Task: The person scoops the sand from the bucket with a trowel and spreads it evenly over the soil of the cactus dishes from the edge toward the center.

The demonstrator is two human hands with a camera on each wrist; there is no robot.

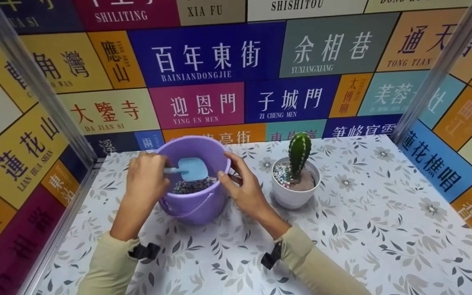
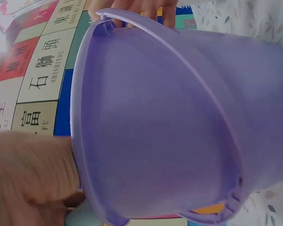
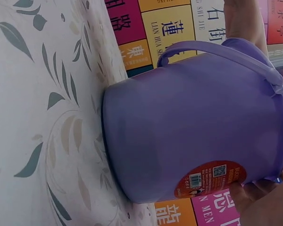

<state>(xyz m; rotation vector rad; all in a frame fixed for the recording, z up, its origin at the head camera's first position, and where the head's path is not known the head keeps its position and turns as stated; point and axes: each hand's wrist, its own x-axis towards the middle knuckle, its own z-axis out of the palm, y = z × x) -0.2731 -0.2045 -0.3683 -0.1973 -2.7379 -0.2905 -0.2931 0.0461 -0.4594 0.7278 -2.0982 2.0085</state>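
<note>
The left hand's (image 1: 148,177) fingers curl closed round the blue scoop's (image 1: 195,169) handle, its long axis roughly along the counter's (image 1: 223,266) far edge, blade pointing right inside the upright purple bucket (image 1: 197,211). The right hand's (image 1: 243,189) bent, parted fingers hold the bucket's rim, near the far-left corner.

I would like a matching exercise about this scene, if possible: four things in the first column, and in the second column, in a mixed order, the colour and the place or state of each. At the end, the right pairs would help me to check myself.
Things:
1. bucket
2. scoop
3. cactus
4. pot

Descriptions:
A. green, upright
B. purple, with the right grip at its rim
C. white, to the right of the bucket
D. light blue, held in the left grip

Right pairs: 1-B, 2-D, 3-A, 4-C
</note>
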